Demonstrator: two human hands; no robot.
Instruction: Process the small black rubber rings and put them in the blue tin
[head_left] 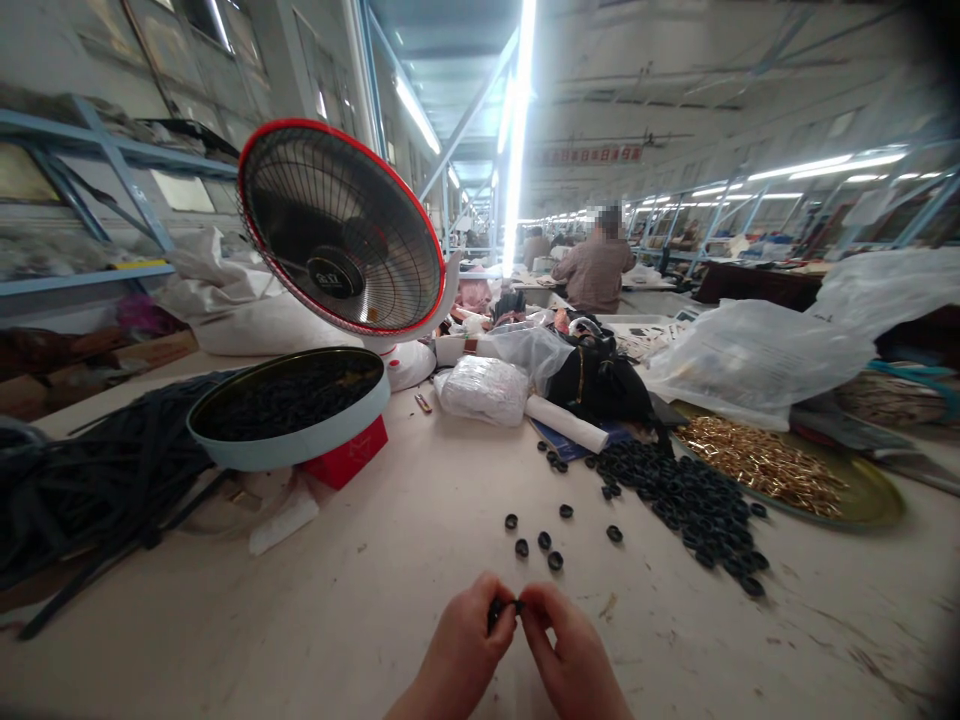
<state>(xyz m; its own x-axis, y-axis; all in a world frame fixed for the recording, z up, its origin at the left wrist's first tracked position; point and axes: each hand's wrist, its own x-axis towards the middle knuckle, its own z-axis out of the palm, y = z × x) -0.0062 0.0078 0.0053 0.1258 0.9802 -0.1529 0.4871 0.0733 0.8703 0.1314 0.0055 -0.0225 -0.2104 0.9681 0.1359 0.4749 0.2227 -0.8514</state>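
Observation:
At the front of the table, my left hand (474, 625) and my right hand (561, 640) meet fingertip to fingertip. Both are closed in a pinch on a small black strip (517, 606), mostly hidden by the fingers. Just beyond them lie several loose black loops (555, 561). To the right is a large heap of the same black loops (679, 500). A round tray (877, 505) of small gold metal pieces (765, 465) sits behind that heap. On the left, a round tin (300, 455) full of short black pieces rests tilted on a red box (349, 455).
A heater with a red rim (341, 230) stands behind the tin. Long black strips (97, 470) pile up at far left. A plastic-wrapped bundle (484, 390), a white roll (566, 424) and a black bag (600, 380) lie mid-table. Another person (596, 265) sits farther back.

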